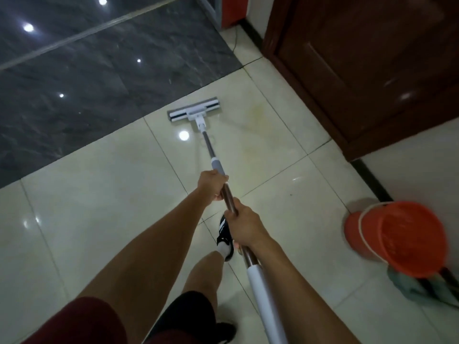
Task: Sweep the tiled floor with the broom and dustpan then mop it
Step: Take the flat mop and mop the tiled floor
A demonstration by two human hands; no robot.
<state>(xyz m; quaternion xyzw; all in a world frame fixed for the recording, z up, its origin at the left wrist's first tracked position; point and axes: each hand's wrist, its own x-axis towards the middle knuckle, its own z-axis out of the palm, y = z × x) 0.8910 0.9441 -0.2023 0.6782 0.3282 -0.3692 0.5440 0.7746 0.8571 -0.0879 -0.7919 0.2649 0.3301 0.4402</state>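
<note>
Both hands on the mop (pixel 211 155). Left hand (pixel 213 186) wraps the pole just below the grey collar, fingers curled fully round it. Right hand (pixel 244 227) grips the same pole lower down, nearer the body, thumb along the copper-coloured section, fingers closed round it. The two hands sit close together, not touching.

Mop head (pixel 194 112) lies flat on the cream tiled floor (pixel 99 194), right beside the edge where the cream tiles meet the dark grey tiles (pixel 87 90). A faint yellowish stain (pixel 258 110) shows on the tile just right of the mop head. The pole runs from the head back toward the person, tilted, with a white sleeve section (pixel 263 299) behind the right hand.

Orange bucket (pixel 402 234) sits well right of the mop pole, near the black skirting strip (pixel 372 182); it is blurred, and whether it stands upright or leans is unclear. A grey-green cloth (pixel 417 286) lies at its base, touching it. Dark wooden door (pixel 372 58) stands beyond the mop head, to its right.

One foot in a black shoe (pixel 224 232) with a white sock is on the floor directly under the pole, beside the right hand. No broom or dustpan identifiable in view.
</note>
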